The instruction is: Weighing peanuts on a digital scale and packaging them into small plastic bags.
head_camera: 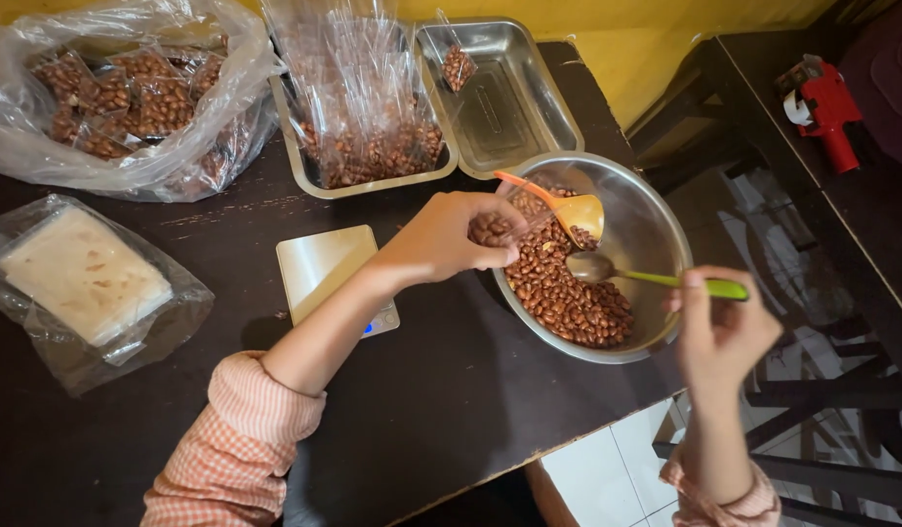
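Reddish-brown peanuts [568,293] fill the shiny silver steel bowl [656,220], beside an orange plastic scoop [568,205], a lime-green-handled metal spoon [656,278], pink-and-white checked shirt sleeves [236,439], a dark brown wooden table [451,390] and a yellow wall [626,39].

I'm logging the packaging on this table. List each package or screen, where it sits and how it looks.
Large clear bag: far left corner, holds small filled peanut packets.
Small clear packets: upright in the left steel tray, peanuts at the bottom.
Single packet: in the right steel tray.
Clear-wrapped pale block: left edge.
Scale: centre, its bluish display mostly hidden by the left arm.
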